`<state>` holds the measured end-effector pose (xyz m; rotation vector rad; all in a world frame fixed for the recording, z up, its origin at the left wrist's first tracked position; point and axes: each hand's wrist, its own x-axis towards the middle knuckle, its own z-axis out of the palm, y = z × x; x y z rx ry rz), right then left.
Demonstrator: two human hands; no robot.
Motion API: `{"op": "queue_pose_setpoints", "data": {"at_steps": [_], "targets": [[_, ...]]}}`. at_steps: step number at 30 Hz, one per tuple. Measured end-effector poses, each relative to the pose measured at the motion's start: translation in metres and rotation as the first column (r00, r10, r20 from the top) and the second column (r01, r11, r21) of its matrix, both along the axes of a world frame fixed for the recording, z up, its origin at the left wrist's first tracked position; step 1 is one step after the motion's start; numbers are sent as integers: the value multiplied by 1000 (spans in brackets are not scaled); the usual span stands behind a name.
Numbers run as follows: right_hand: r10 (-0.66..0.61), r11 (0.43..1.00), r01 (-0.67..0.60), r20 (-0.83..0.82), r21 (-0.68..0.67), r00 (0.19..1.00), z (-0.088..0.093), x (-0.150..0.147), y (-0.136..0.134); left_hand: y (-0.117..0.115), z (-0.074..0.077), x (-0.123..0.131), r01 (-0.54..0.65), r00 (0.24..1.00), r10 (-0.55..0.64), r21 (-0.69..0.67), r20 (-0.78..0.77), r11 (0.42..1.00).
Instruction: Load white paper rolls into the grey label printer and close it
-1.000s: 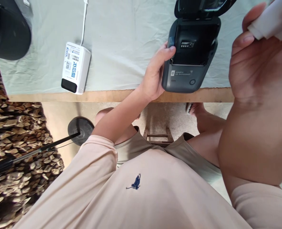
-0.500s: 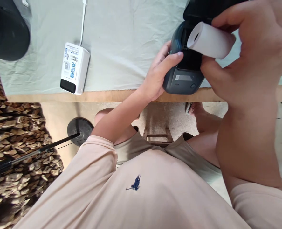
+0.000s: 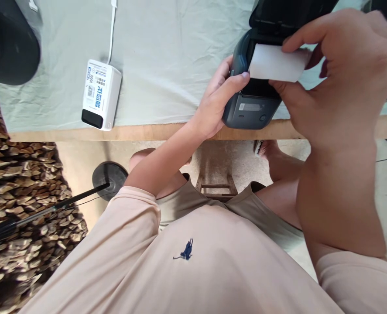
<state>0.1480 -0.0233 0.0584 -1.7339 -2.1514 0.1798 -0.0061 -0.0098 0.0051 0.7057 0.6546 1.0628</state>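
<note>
A dark grey label printer sits at the table's front edge with its black lid raised. My left hand grips the printer's left side, its thumb on the rim of the opening. A white paper roll lies at a slight tilt over the printer's compartment, its left end partly within the opening. My right hand pinches the right end of the roll between thumb and fingers. Whether the roll touches the compartment floor is hidden.
On the pale green cloth lies a white power bank with a white cable. A black container stands at the far left. Below the wooden table edge are a round black stand base and stacked firewood.
My right hand has brought the paper roll down and left into the printer's opening, turning it more level, so its hollow end no longer shows. My left hand stays on the printer.
</note>
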Motion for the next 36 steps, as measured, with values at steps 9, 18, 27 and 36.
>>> {"op": "queue_pose_setpoints", "data": {"at_steps": [9,18,27,36], "targets": [[-35,999,35,-24,-16,999,-11,-7,3,0,3,-2,17,999,-16,12,-38,1000],[78,987,-59,-126,152,989,-22,-1,-1,3,4,-2,35,999,-37,-60,-28,998],[309,937,-271,-162,220,937,-26,-2,0,5,0,-7,72,997,-71,-64,29,995],[12,987,98,-669,128,743,-29,-3,1,3,-3,-8,118,989,-119,-26,-85,993]]}}
